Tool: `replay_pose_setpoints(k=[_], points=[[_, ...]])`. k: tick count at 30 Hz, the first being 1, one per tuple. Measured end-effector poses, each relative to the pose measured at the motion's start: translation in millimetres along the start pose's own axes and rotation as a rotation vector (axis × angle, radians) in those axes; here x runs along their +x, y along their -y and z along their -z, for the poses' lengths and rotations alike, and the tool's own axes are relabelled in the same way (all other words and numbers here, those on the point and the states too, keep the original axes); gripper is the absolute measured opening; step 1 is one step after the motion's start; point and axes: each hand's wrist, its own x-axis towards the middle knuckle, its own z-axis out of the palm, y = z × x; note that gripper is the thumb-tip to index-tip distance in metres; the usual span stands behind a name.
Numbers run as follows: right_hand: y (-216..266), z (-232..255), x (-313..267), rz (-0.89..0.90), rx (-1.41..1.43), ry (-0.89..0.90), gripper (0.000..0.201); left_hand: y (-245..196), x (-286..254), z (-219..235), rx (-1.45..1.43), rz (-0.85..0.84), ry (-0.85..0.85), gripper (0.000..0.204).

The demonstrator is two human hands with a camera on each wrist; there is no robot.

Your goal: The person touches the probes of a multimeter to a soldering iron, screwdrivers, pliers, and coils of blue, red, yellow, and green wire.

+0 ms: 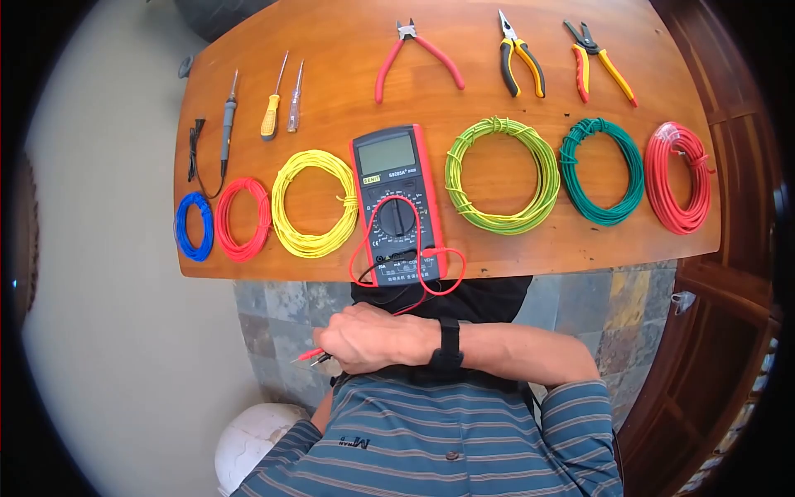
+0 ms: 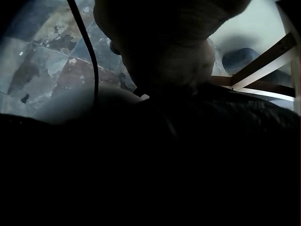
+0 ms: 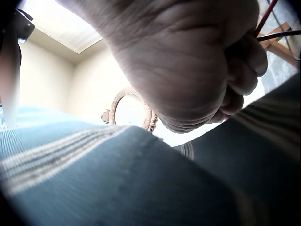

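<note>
My right hand [image 1: 364, 338], a black band on its wrist, is in front of my body below the table edge. Its fingers curl round the multimeter's test probes [image 1: 310, 354]; a red tip and a black one stick out on the left. In the right wrist view, a red lead [image 3: 266, 18] and a black lead [image 3: 282, 34] leave the curled fingers. The red and black multimeter [image 1: 396, 186] lies face up at the table's front edge, its red lead looped over the dial. My left hand [image 2: 162, 47] is a dark shape in its wrist view, fingers indistinct, and hidden in the head view.
On the wooden table [image 1: 348, 91] are wire coils: blue [image 1: 184, 228], red [image 1: 225, 219], yellow [image 1: 286, 207], yellow-green [image 1: 542, 178], green [image 1: 636, 174] and another red [image 1: 662, 190]. Behind lie a soldering iron [image 1: 227, 132], screwdrivers [image 1: 271, 116], cutters [image 1: 385, 70], long-nose pliers [image 1: 508, 62] and wire strippers [image 1: 583, 74].
</note>
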Motion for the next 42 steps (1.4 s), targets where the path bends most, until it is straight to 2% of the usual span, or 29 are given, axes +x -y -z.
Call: replay_pose_setpoints(k=[4,8,9,11,13,19,21,24,26,27,28,29,32,35,37,39,42], points=[[-4,-4,0,0.091,-0.005,-0.015,0.021,6,-2,4,-0.033,-0.002,-0.011,0.03],[-2,-8,-1,0.088,-0.017,-0.007,0.021,14,-8,10,-0.064,-0.001,-0.007,0.028],[3,-4,-2,0.041,-0.022,0.025,0.018,16,-8,7,-0.07,-0.003,-0.012,0.028],[5,-3,0,-0.009,-0.021,0.05,0.017,18,-3,5,-0.071,-0.014,-0.024,0.027],[6,-7,1,0.014,-0.022,0.01,0.016,20,2,2,-0.077,-0.021,-0.033,0.027],[6,-13,7,0.083,-0.041,0.046,0.019,20,31,0,-0.053,-0.043,-0.044,0.025],[6,-16,8,0.071,-0.051,0.041,0.019,17,46,7,-0.031,-0.034,-0.031,0.024],[6,-18,8,0.066,-0.066,0.041,0.021,10,65,43,-0.048,0.032,0.025,0.023],[7,-19,8,0.086,-0.056,0.045,0.022,23,72,58,-0.074,0.057,0.016,0.023],[8,-20,7,0.095,-0.044,-0.016,0.024,35,71,60,-0.087,0.058,-0.015,0.022],[13,-13,7,0.104,-0.028,-0.076,0.026,50,68,55,-0.097,0.046,-0.067,0.022],[17,-1,4,0.053,-0.017,-0.021,0.029,65,67,49,-0.105,0.036,-0.123,0.022],[21,23,-5,0.05,0.142,-0.052,0.029,105,72,19,-0.075,-0.03,-0.29,0.021],[27,37,-16,0.114,0.357,-0.196,0.024,138,73,-1,0.114,-0.192,-0.347,0.02],[34,49,-21,0.113,0.352,-0.22,0.019,165,53,1,0.417,-0.475,-0.343,0.02],[41,57,-22,0.113,0.354,-0.211,0.015,182,54,-2,0.335,-0.464,-0.329,0.021],[46,61,-20,0.114,0.361,-0.232,0.013,196,77,2,0.406,-0.413,-0.315,0.024]])
